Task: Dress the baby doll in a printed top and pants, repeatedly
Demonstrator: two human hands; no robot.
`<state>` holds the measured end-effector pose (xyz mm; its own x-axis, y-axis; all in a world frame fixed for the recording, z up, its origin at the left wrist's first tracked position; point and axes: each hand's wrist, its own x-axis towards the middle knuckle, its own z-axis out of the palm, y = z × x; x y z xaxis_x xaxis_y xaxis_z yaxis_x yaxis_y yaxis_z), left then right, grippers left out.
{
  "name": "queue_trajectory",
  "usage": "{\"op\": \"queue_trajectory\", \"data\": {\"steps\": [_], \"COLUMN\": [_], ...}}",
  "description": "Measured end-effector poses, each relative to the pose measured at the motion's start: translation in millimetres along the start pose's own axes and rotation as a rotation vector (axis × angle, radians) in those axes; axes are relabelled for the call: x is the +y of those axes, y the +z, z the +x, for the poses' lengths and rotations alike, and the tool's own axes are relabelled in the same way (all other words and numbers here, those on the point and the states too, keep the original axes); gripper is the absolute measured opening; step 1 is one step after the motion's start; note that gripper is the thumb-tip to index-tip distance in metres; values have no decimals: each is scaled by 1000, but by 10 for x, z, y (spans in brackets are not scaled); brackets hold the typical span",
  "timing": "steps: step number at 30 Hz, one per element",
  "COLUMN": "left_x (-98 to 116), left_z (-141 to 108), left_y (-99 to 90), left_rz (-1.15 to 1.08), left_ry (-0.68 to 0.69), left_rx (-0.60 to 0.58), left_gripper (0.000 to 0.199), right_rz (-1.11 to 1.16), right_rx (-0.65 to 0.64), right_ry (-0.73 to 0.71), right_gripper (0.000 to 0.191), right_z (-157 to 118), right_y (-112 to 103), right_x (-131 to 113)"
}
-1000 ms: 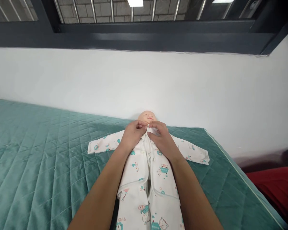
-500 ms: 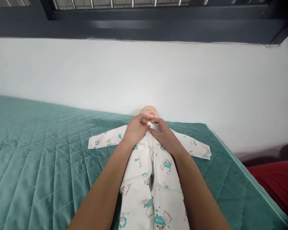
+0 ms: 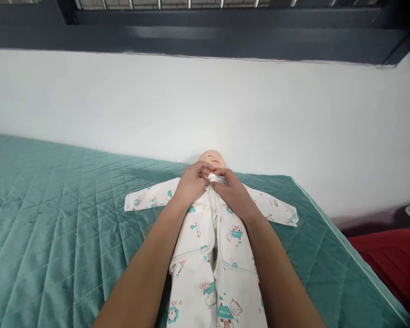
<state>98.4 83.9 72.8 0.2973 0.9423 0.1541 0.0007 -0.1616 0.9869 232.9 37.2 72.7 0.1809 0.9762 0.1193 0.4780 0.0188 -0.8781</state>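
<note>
A doll (image 3: 212, 157) lies on its back, dressed in white printed baby clothes (image 3: 196, 230) with sleeves spread to both sides. Just below the chin, my left hand (image 3: 194, 182) pinches the left edge of the collar opening. My right hand (image 3: 229, 187) grips the right edge, its fingertips close to those of my left. A small round snap shows at the neck between the hands. Lower down, the front of the top hangs partly apart over the printed trousers (image 3: 191, 298).
A green quilted cover (image 3: 71, 218) lies under the doll. Behind its head rises a white wall (image 3: 140, 105), with a dark window frame (image 3: 205, 38) and metal bars above. Something red (image 3: 389, 255) stands beyond the right edge.
Both hands keep their hold at the collar, with only slight finger movement; the snap at the neck shows a little more plainly. The view has shifted slightly.
</note>
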Motion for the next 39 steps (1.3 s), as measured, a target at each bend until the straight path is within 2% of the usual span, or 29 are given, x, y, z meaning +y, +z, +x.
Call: {"op": "queue_trajectory", "data": {"steps": [8,15,21,27,33,39], "left_x": [22,-23,15,14,19,-10], "left_z": [-5,20,-1,3,-23,1], "left_y": [24,32,32,20,-22,-22], "left_rz": [115,58,-26,-65,-138,-59], "left_ry": [-75,-52,-98,-109,-141,-95], "left_rx": [59,70,87,57,22,12], "left_gripper": [33,18,23,33,36,33], "right_rz": [28,15,28,35,26,44], "right_rx": [-17,-30,-45,-21,-41,-31], "right_ry": [-15,-42,-17,7,-36,-35], "right_gripper": [31,31,31,34,32,32], "right_z": [9,7,-14,-25,-31,-34], "right_y": [-10,-21,-30,-26,-36,-33], "right_x": [30,61,9,-41,-52,-64]}}
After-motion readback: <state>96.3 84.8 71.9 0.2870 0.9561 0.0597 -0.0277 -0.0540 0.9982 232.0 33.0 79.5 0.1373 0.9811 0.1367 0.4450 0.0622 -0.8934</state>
